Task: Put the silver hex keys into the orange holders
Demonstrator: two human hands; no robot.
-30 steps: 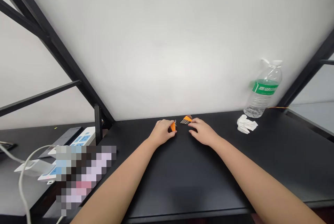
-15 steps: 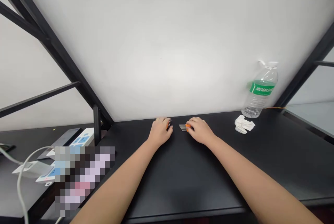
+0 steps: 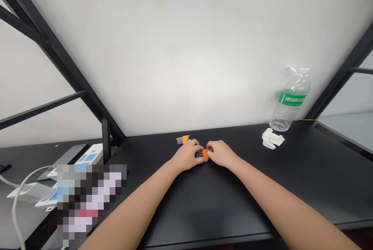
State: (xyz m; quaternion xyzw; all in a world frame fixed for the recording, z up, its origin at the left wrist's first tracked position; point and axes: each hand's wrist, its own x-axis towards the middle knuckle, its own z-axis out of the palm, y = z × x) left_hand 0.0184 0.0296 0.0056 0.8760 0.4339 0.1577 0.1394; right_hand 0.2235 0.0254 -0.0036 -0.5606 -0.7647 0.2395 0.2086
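On the black desk [image 3: 210, 207], the left hand [image 3: 188, 155] closes its fingers around a bundle of metal rods [image 3: 199, 154], while the right hand [image 3: 222, 153] pinches the orange holder [image 3: 205, 154] at its right end. Just beyond the left fingers lies a second orange-banded bundle [image 3: 185, 139]; farther off, right of the right fingers, are a crumpled tissue [image 3: 272, 139] and a clear bottle [image 3: 292, 100].
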